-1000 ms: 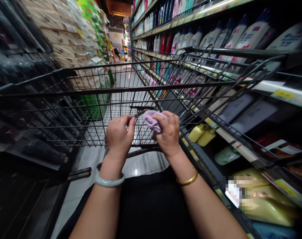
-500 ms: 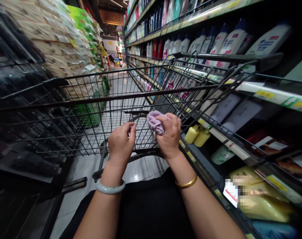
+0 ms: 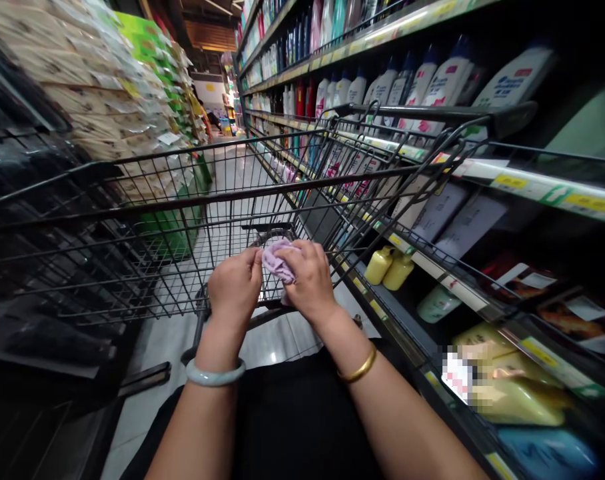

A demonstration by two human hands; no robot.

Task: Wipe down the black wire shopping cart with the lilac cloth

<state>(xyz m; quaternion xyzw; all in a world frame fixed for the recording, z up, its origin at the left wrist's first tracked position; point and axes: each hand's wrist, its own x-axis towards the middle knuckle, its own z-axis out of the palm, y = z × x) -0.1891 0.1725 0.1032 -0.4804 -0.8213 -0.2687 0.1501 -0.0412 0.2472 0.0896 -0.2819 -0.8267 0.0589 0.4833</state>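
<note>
Cloth [image 3: 276,263], lilac and crumpled, gripped in the right hand [image 3: 310,275] near centre, left hand [image 3: 234,283] just beside it at nine o'clock, thumb and fingers pinched closed, black wire shopping cart [image 3: 232,197] at twelve o'clock, shampoo bottles [image 3: 445,85] shelved at two o'clock

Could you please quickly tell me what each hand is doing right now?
Left hand: closed; whether it pinches anything cannot be told.
Right hand: closed, holding the crumpled lilac cloth.

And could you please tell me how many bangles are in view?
2: a pale bangle on the left wrist and a gold bangle on the right wrist.
</note>
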